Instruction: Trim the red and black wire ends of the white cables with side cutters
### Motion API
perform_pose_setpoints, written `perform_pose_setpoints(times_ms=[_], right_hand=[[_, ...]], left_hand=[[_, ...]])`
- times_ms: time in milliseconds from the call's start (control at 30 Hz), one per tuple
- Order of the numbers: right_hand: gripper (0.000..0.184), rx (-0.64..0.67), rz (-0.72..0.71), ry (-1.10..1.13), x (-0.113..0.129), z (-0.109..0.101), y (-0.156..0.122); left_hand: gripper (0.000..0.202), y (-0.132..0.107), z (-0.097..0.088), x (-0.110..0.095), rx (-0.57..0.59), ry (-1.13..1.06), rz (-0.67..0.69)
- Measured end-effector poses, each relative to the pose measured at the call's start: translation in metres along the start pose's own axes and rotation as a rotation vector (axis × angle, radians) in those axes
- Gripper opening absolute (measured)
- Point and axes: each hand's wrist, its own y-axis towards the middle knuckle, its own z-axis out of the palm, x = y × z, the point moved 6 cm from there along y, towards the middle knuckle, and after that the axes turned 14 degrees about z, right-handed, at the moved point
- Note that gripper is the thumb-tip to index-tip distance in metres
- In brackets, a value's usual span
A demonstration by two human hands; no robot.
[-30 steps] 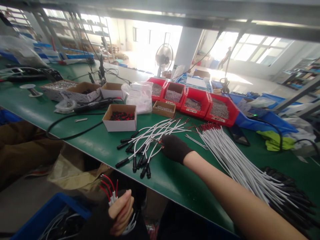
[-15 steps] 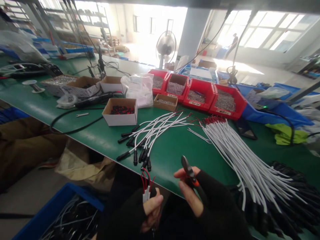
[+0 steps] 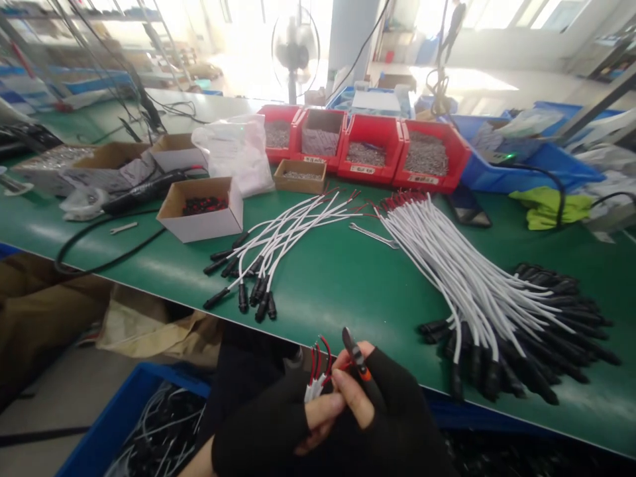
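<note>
Both my hands wear black fingerless gloves and meet below the table's front edge. My left hand [image 3: 278, 430] is closed round a small bunch of white cables with red wire ends [image 3: 318, 371] sticking up. My right hand [image 3: 382, 404] grips small cutters [image 3: 356, 354] with an orange handle, its black jaws right beside the red wire ends. On the green table [image 3: 348, 291] lies a small fan of white cables with black connectors [image 3: 268, 255]. To the right lies a big bundle of the same cables [image 3: 477, 285].
A white cardboard box of red parts [image 3: 203, 211] stands at the left. Red bins [image 3: 368, 146] of small metal parts line the back. Tweezers [image 3: 373, 236] lie between the cable piles. A blue crate of cables [image 3: 144, 430] sits below on the floor.
My right hand left the fan of cables on the table, came back holding cutters, and now meets my left hand. The cutter jaws have closed in on the red wire ends.
</note>
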Motion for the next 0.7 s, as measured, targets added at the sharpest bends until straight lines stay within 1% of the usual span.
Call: perform_pose_setpoints(times_ms=[133,200,267,333,400,433,500,567,700], right_hand=[[0.016,-0.010,0.048,0.015,-0.008,-0.009,0.003],[0.018,-0.008,0.076,0.047,-0.015,-0.011,0.002],[0.023,0.024,0.087,0.101,-0.021,-0.009,0.000],[0.028,0.062,0.091,0.155,-0.026,-0.005,-0.002],[0.028,0.065,0.109,0.198,-0.029,-0.002,-0.002],[0.028,0.060,0.120,0.216,-0.030,-0.002,-0.001],[0.030,0.054,0.130,0.237,-0.033,-0.002,-0.001],[0.032,0.058,0.133,0.238,-0.035,-0.001,0.000],[0.030,0.039,0.183,0.279,-0.049,-0.002,0.000]], left_hand=[[0.063,0.003,-0.001,0.001,-0.014,-0.053,0.058],[0.066,0.004,-0.004,-0.001,-0.057,0.016,0.051],[0.068,0.003,-0.006,-0.003,-0.098,0.093,0.011],[0.068,0.003,-0.002,-0.007,-0.075,0.144,-0.010],[0.064,0.004,0.002,-0.012,-0.031,0.182,0.012],[0.063,0.005,0.003,-0.014,-0.032,0.202,0.025],[0.059,0.007,0.004,-0.016,-0.071,0.211,0.047],[0.055,0.011,0.003,-0.017,-0.140,0.189,0.060],[0.052,0.018,0.003,-0.022,-0.258,0.149,0.110]])
